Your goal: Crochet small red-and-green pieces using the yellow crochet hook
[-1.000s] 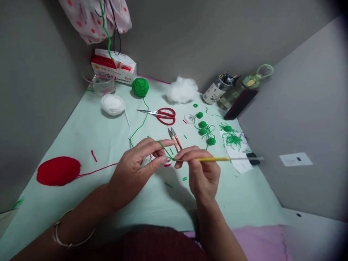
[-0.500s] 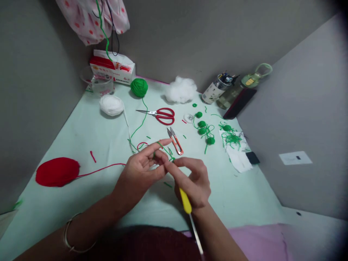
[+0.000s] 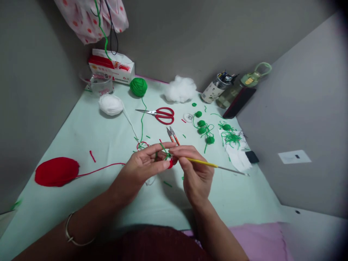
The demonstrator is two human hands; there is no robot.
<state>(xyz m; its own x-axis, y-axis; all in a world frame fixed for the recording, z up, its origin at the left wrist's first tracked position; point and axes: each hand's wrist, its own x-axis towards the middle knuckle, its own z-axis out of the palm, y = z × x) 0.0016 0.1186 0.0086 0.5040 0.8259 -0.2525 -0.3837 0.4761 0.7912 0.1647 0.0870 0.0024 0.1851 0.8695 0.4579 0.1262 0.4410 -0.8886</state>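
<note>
Two bare hands meet over the pale green table cover [image 3: 89, 134], fingertips almost touching. The left hand [image 3: 144, 167] is closed in a pinch on a small red crocheted piece [image 3: 170, 164], held between thumb and forefinger at the hand's tip, with a thin green yarn strand [image 3: 141, 121] running over the forefinger and away beyond the hand to a round green yarn ball [image 3: 138, 86] far ahead of it. The right hand [image 3: 196, 173] is closed on a slim yellow-handled metal crochet hook [image 3: 214, 165]; its working end points into the red piece just beside the left thumb, while the handle sticks out past the right hand's outer side. Just beyond both hands' fingertips lie small orange-handled thread snips [image 3: 172, 134], and farther ahead red-handled scissors [image 3: 161, 114]. Well out to the left hand's outer side sits a flat red yarn ball [image 3: 56, 171], its strand trailing back toward the left palm. Ahead of the right hand lie several small green crocheted balls [image 3: 204, 127].
</note>
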